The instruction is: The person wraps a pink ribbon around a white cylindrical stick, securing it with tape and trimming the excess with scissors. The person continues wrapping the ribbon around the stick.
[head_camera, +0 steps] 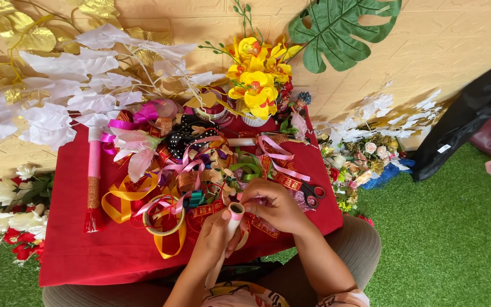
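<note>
The left hand (214, 236) was wrapped around a slim pale tube (233, 223), fingers closed about its shaft so that its open end stood just above the thumb. The right hand (274, 206) came in from the other side, its fingertips (245, 200) pinched together at the tube's rim, touching a strip of pink ribbon (237, 215) that ran round the mouth of the tube. Whether they held the ribbon's loose end I could not tell; the thumb hid it.

To my eye the risk lay in that pinch. The ribbon looked smooth, and if the right fingers had eased off, the band might have sprung loose or slid down the shaft. A harder squeeze from the left hand might have dented the tube.

Just beyond the fingertips lay a heap of ribbons (211, 162) in pink, gold, green and spotted black, spread over a red cloth (86, 250). To the left of the left hand's knuckles sat a ring of tape (163, 215) among yellow ribbon loops (121, 199). A sleeve catching one of those loops could have dragged the whole tangle. To the right of the right hand's knuckles rested scissors (312, 193) with red handles, near enough for a wrist to knock them off the cloth's edge.

Farther off stood yellow artificial orchids (257, 74), white paper leaves (69, 85) and a big green leaf (336, 28) against the wall.
</note>
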